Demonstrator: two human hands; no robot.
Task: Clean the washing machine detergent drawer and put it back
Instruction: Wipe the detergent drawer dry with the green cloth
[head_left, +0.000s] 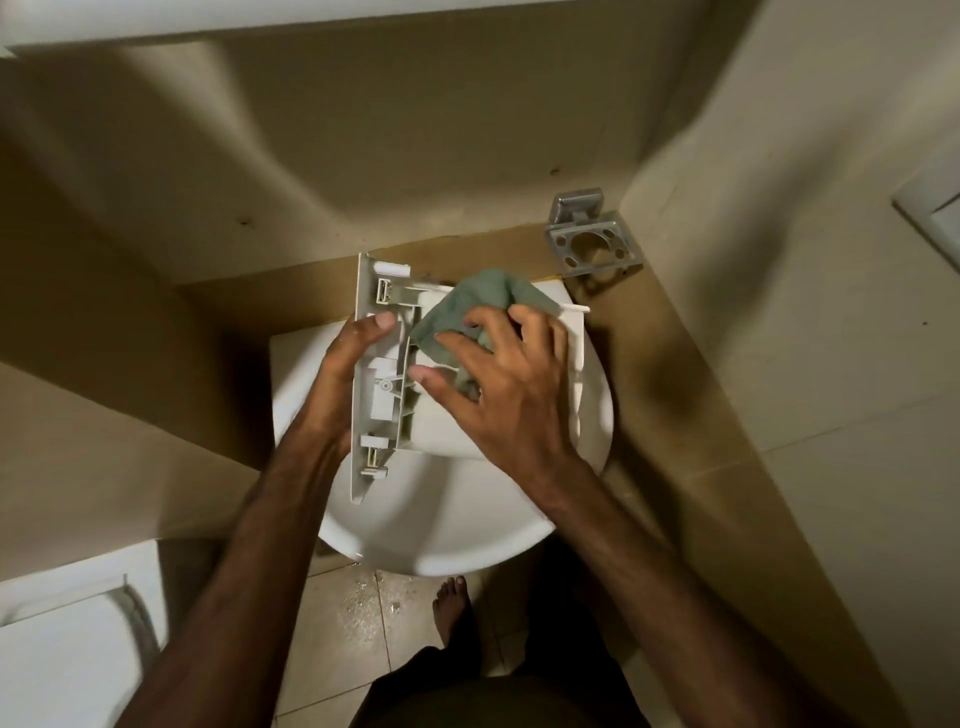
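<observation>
Here left hand (337, 379) grips drawer (379, 384) over sink (431, 535); right hand (498, 384) clutches cloth (483, 306).

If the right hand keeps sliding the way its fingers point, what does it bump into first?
Probably the ribbed back of the detergent drawer's front panel. The right hand, holding the green cloth, points left toward it; the left hand lies just beyond. Depth is unclear.
</observation>
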